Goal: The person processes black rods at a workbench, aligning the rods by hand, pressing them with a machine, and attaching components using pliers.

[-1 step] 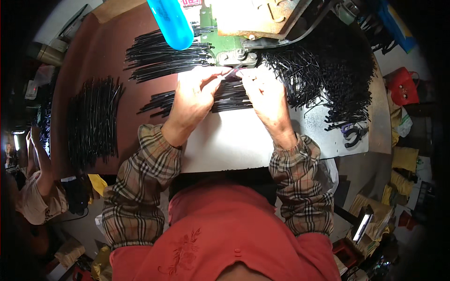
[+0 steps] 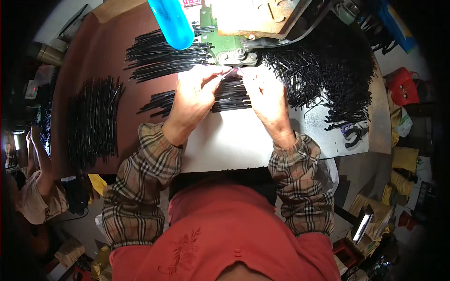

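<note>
My left hand and my right hand meet fingertip to fingertip just below a metal fixture on a green machine. Between the pinched fingers of both is a thin dark piece; glare and the fingers hide most of it. Under and between my hands lies a row of thin black rods on a white board. A bundle of similar rods is beyond my left hand. A tangled heap of short black pieces lies right of my right hand.
Another stack of black rods lies on the brown tabletop at left. A blue rounded object hangs over the table. Black-handled cutters rest near the right edge. A red bag stands beyond it. Another person sits far left.
</note>
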Demonstrator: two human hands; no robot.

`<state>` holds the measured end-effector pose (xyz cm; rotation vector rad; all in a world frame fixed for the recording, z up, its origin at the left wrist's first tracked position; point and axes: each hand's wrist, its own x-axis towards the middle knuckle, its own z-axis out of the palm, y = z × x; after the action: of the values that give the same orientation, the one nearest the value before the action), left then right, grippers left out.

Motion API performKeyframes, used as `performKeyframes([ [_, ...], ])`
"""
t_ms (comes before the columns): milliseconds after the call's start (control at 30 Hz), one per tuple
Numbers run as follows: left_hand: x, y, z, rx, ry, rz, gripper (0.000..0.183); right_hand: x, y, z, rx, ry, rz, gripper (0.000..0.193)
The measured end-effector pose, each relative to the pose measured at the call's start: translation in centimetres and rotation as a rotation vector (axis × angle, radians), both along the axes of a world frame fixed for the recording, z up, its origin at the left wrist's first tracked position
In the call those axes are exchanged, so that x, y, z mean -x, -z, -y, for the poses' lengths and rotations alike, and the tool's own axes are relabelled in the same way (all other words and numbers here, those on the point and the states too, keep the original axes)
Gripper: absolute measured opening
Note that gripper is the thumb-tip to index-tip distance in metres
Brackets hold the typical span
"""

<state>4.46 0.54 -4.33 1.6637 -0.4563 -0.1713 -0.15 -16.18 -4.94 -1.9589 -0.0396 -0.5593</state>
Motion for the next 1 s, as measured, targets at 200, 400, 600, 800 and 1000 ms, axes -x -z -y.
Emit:
performKeyframes([
  [200,-1.1,-0.2,0.2,-0.015,-0.008,0.061,0.02,-1.5,0.2,0.2,0.029,0.017,0.053,0.008],
  [400,-2.7,-2.0,0.4,-0.128,0.029,0.14,0.023,-3.1,0.5,1.6,-0.177,-0.096,-0.012,0.01],
  [600,-4.0,0.0,1.7,-0.169,-0.094,0.401,0.026,-3.3,0.5,1.8,-0.26,-0.115,-0.032,0.011],
  [800,-2.7,-2.2,1.3,-0.41,-0.026,0.623,0.04,-2.8,-2.5,2.5,-0.353,-0.233,-0.18,0.014],
  [1000,-2.8,-2.4,1.3,-0.453,-0.001,0.731,0.043,-2.6,-2.2,2.7,-0.35,-0.246,-0.176,0.018],
])
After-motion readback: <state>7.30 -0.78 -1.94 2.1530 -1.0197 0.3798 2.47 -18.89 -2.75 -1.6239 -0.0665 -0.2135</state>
